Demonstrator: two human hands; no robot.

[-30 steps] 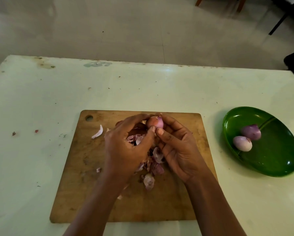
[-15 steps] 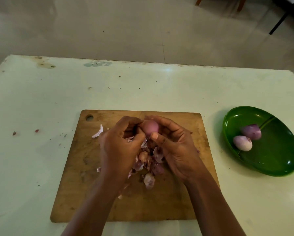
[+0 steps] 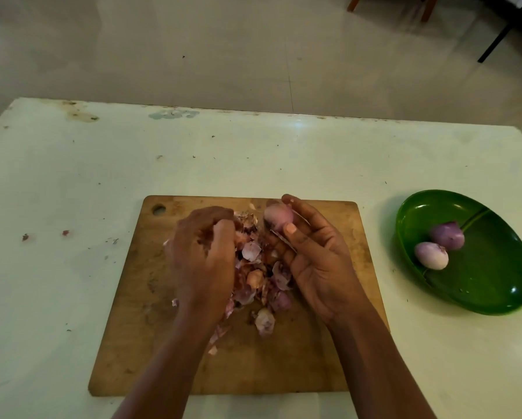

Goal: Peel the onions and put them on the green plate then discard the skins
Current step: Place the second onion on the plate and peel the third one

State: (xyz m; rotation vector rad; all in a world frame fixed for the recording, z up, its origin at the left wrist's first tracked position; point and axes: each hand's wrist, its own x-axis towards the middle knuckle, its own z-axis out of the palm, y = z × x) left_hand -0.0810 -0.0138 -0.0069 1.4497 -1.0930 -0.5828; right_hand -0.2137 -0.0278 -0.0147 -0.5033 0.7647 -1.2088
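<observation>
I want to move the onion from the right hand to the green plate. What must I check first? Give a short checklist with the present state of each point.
1. Right hand grips the onion: ok, thumb and fingers pinch it.
2. Onion fully peeled: cannot tell, its far side is hidden.
3. Left hand off the onion: ok, it is over the skins.
4. Plate has room: ok, much of it is bare.
5. Way to the plate free: ok, only bare table lies between.
</observation>
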